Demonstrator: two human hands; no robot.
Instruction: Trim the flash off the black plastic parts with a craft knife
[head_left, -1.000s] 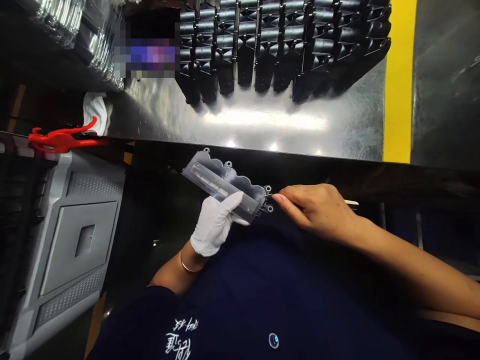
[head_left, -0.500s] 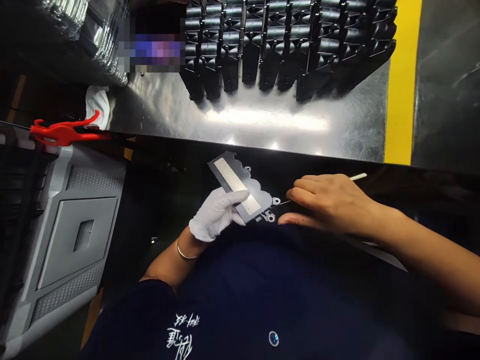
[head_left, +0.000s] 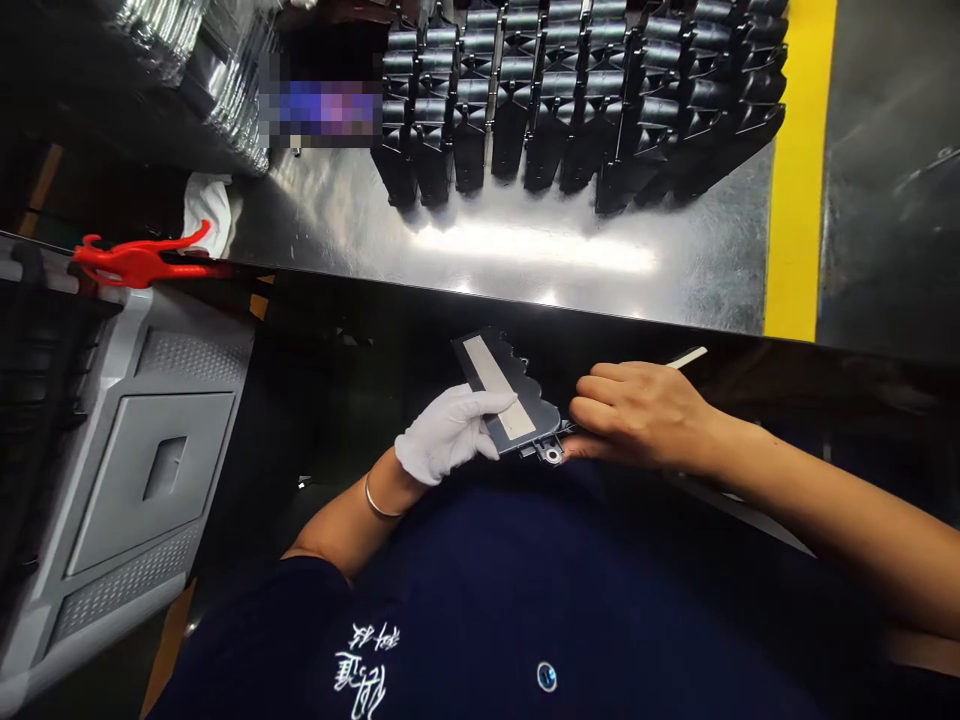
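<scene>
Since the earlier frames, the dark scalloped part [head_left: 538,408] has been turned more steeply, nearer the right hand [head_left: 637,415]. In the head view, the part is held in front of the tabletop [head_left: 337,230], pinched by the gloved left hand [head_left: 442,435]. A pale-handled tool [head_left: 690,356] is gripped in the curled right hand; whether the part is touched by it cannot be told.
</scene>
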